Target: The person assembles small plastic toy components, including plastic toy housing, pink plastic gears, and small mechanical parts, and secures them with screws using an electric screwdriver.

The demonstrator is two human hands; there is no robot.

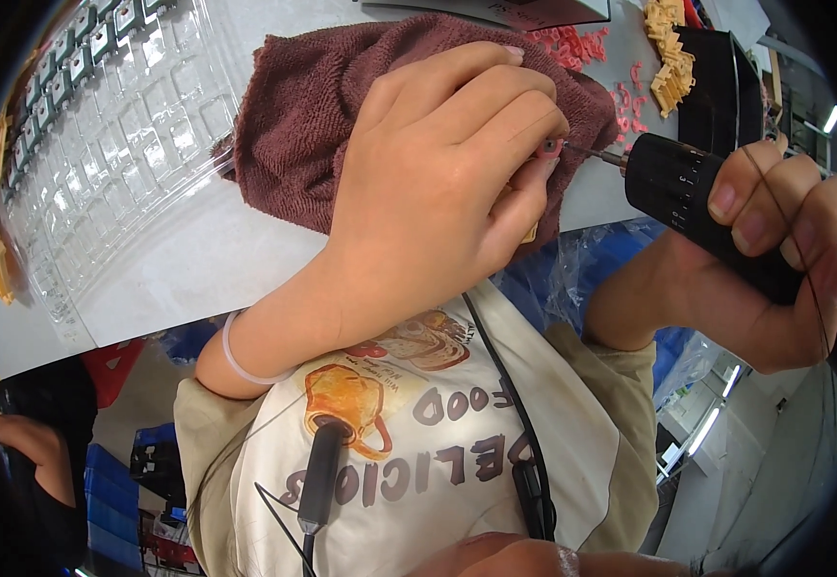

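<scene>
1. Head view, the hands: the left hand (438,192) sits at the centre of the frame with its fingers together, curled down over a small pink part (550,147) pinched at the fingertips, toward 2 o'clock of the hand. The right hand (774,260), at 3 o'clock of the frame, is wrapped tight round the black electric screwdriver (697,207), whose bit (596,154) points left and meets the pink part.

2. Head view, surroundings: under the left hand lies a maroon towel (313,106) on the white table (197,260). A clear plastic blister tray (120,135) lies at 10 o'clock, loose pink parts (572,43) at 1 o'clock, tan parts (669,53) beside them.

3. Risk, slip: the bit tip is just beside the left fingertips. If it jumps off the part, it would likely strike a finger.

4. Risk, spin: the part is held only by a pinch. Torque from the driver could twist it loose, dropping it among the towel folds.

5. Risk, snag: the towel's loops lie near the turning bit and could catch.

6. Most of the pink part is hidden by the fingers, so I cannot tell how the bit is seated.
</scene>
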